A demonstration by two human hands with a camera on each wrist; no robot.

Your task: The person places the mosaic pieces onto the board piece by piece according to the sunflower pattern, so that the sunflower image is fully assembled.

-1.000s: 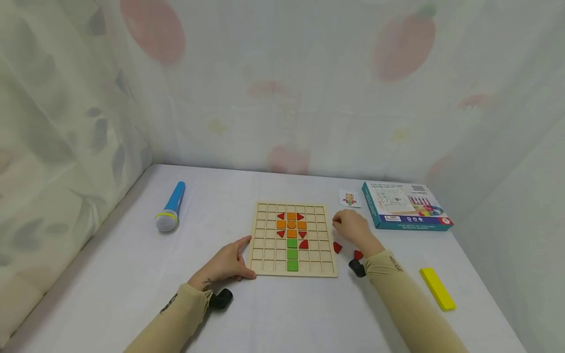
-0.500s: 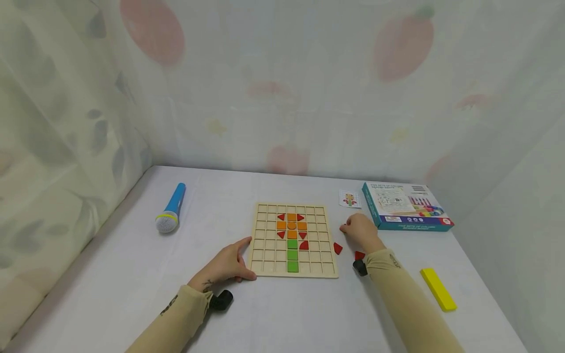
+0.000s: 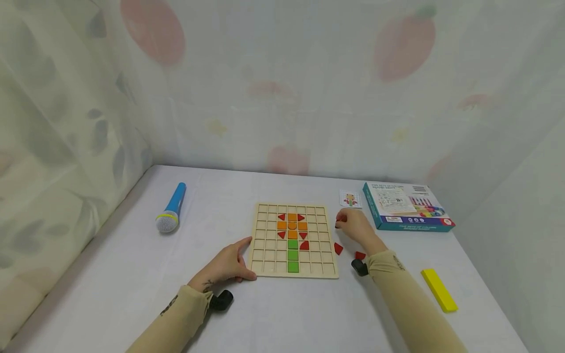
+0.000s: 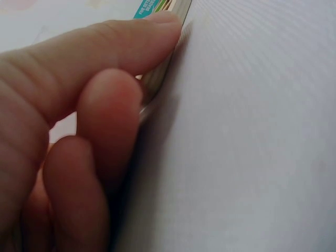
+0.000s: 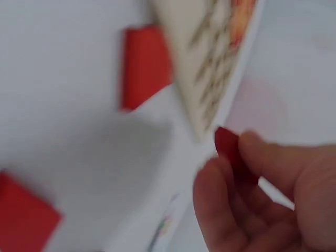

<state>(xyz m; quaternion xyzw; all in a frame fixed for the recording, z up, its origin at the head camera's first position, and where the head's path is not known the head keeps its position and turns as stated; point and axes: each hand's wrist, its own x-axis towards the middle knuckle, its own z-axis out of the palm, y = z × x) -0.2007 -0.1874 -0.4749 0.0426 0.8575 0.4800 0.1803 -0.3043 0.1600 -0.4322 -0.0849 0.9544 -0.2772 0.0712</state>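
Observation:
A square wooden grid board (image 3: 268, 255) lies on the table, with orange, green and red pieces set in some of its cells. My left hand (image 3: 227, 262) rests against its left side, thumb at the near corner and index finger farther up the edge. In the left wrist view the thumb (image 4: 121, 44) touches the board's edge. My right hand (image 3: 356, 228) is just beyond the right edge, pinching a red piece (image 5: 231, 149) between thumb and fingers. Two more red pieces, one (image 3: 338, 248) beside the board and another (image 3: 360, 255) near the right wrist, lie on the table.
A small pattern card (image 3: 350, 198) lies behind the right hand, beside a teal-edged box (image 3: 406, 206). Farther right is a yellow bar (image 3: 439, 290). On the left lies a blue toy microphone (image 3: 172, 208). Curtain-like cloth stands behind the table.
My right hand moved slightly right and toward me, then back left and away, and a red piece now shows in its fingertips. The left hand and the board have stayed put.

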